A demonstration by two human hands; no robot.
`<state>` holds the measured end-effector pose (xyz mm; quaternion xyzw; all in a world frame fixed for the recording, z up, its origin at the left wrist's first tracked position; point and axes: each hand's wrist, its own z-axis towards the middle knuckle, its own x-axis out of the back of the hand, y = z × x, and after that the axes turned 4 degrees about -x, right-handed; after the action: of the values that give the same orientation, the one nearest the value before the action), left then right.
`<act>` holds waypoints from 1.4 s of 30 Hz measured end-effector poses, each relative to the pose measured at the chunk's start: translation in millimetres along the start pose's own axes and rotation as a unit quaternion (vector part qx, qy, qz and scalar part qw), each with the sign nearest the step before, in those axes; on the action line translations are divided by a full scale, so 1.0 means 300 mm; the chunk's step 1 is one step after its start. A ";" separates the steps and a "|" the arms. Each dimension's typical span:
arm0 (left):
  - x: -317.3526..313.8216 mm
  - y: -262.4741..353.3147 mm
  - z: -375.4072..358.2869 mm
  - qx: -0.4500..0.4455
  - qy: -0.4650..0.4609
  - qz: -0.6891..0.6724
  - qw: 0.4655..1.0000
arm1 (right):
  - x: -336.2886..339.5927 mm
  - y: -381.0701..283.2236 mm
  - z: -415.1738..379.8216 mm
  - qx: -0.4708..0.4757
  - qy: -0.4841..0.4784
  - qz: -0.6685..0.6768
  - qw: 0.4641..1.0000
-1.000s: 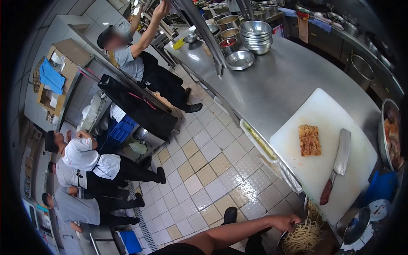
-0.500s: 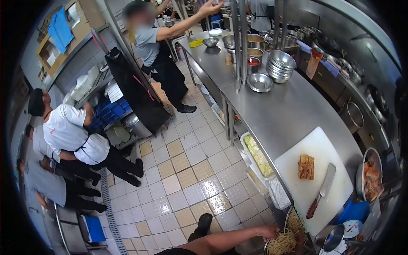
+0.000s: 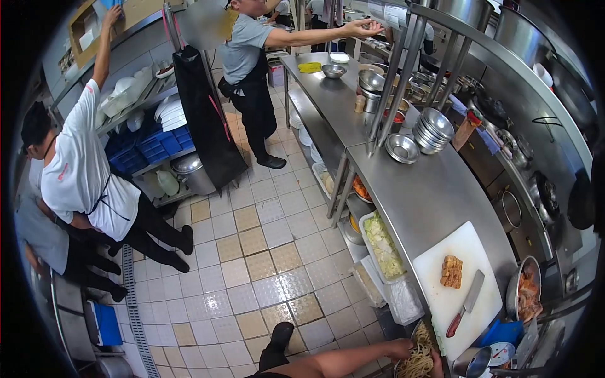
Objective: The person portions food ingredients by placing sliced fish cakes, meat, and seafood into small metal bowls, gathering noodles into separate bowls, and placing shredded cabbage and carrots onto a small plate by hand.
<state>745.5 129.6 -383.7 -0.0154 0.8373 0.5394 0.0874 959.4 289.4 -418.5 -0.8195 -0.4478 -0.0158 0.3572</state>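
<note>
Noodles fill a metal bowl low in the frame, beside the counter edge; most of the bowl is hidden. My left hand is closed at the bowl's left rim. Opposite it, my right hand shows only in part against the noodles' right side, its fingers mostly hidden. Just above on the counter is a white cutting board, holding a browned slab of meat and a cleaver with a reddish-brown handle.
A bowl of cooked meat and a dial scale stand right of the board. Stacked metal bowls sit farther along the counter. Chopped cabbage is on the lower shelf. Co-workers stand left and ahead on the tiled floor.
My view has shifted, so the counter appears lower. The co-worker in white has raised an arm to the blue cloth on the upper shelf. My left hand stays by the noodles.
</note>
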 end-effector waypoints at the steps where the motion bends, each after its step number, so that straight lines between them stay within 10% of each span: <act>1: 0.008 0.001 0.003 0.008 -0.015 -0.009 1.000 | 0.011 -0.003 0.007 -0.002 0.000 -0.007 1.000; 17: 0.003 0.019 -0.100 -0.055 -0.029 0.024 0.998 | 0.216 0.193 0.174 -0.063 0.006 -0.170 0.983; 23: 0.000 -0.063 -0.111 -0.007 0.016 -0.027 0.999 | 0.070 0.090 -0.007 0.129 0.117 -0.135 0.975; 27: 0.008 -0.119 -0.108 -0.025 0.029 -0.049 0.998 | -0.006 -0.032 -0.178 0.091 0.147 -0.385 0.906; 29: 0.031 -0.095 -0.156 0.004 0.029 -0.109 0.994 | -0.070 -0.049 -0.218 0.243 0.302 -0.281 0.878; 32: 0.035 -0.102 -0.178 -0.027 0.060 -0.103 0.992 | -0.250 -0.239 -0.446 0.155 0.329 -0.276 0.889; 42: 0.108 -0.179 -0.342 -0.084 0.154 -0.086 0.981 | -0.662 -0.265 -0.555 0.292 0.231 -0.382 0.846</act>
<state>706.6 16.4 -396.2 -0.1778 0.7880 0.5894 0.0017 830.4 73.4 -317.9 -0.4143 -0.6141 -0.2086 0.6386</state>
